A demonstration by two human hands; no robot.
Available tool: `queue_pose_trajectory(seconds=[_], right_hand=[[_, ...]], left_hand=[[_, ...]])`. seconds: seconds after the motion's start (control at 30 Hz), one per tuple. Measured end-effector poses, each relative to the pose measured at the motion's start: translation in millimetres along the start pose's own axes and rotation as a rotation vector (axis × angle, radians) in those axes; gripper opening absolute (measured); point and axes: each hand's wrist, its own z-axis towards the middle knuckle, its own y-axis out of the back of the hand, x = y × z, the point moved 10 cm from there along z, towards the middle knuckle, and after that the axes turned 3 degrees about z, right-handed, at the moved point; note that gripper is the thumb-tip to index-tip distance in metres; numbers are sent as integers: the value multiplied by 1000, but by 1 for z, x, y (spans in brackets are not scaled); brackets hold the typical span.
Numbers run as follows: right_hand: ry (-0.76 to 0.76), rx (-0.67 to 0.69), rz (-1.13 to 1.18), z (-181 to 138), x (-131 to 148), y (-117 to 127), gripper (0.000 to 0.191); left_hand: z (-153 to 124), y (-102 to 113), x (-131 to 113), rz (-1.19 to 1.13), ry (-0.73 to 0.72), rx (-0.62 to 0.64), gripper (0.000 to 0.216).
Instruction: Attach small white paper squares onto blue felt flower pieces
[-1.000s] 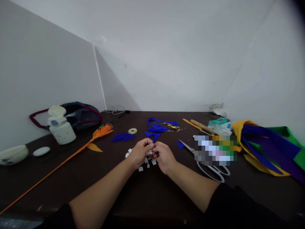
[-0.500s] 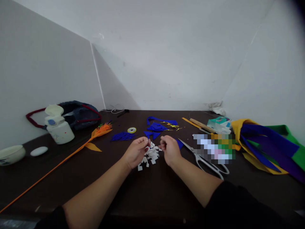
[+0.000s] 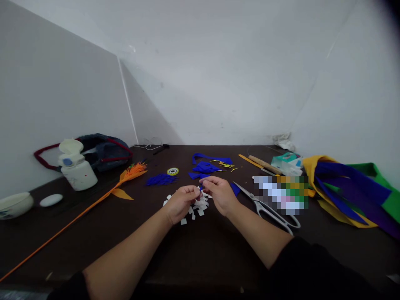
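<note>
Above a pile of small white squares (image 3: pixel 200 205), my left hand (image 3: pixel 182 202) is closed in a pinch. My right hand (image 3: pixel 220 195) is pinched too, its fingertips almost meeting those of the left. A speck of blue shows between the fingertips; whether it is held or lies behind them I cannot tell. Just beyond the hands are blue cut pieces (image 3: pixel 204 166) with thin yellow strands (image 3: pixel 227 165). A heap of narrow blue strips (image 3: pixel 161 179) lies to the left, beside a round yellow-rimmed spool (image 3: pixel 172 171). Open scissors (image 3: pixel 261 205) rest right of my right hand.
On the left lie an orange-stemmed craft flower (image 3: pixel 135 168), a white lidded bottle (image 3: pixel 79 173), a white oval object (image 3: pixel 51 200), a bowl (image 3: pixel 15 205) and a dark bag (image 3: pixel 109 150). Rightward are a wooden-handled tool (image 3: pixel 265 164), a blurred-out packet (image 3: pixel 281 193) and coloured felt sheets (image 3: pixel 346 187).
My hands have come together, the right one moving left and the left one slightly right, so their fingertips now nearly touch. More white squares show left of my left hand.
</note>
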Motion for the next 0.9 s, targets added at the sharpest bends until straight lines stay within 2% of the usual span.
queue_pose_trajectory(seconds=[0.13, 0.33, 0.67, 0.77, 0.9], right_hand=[[3, 2, -17, 1, -2, 0, 9], [47, -43, -126, 3, -2, 5, 17], [44, -102, -203, 4, -5, 12, 23], [38, -101, -211, 3, -6, 12, 23], [0, -96, -123, 3, -10, 11, 24]], left_hand=[[-1, -3, -1, 64, -9, 13, 19], [-2, -1, -7, 163, -59, -22, 18], [-7, -4, -26, 571, -168, -69, 15], [-7, -2, -27, 592, -174, -74, 14], [-4, 5, -20, 513, -114, -83, 18]])
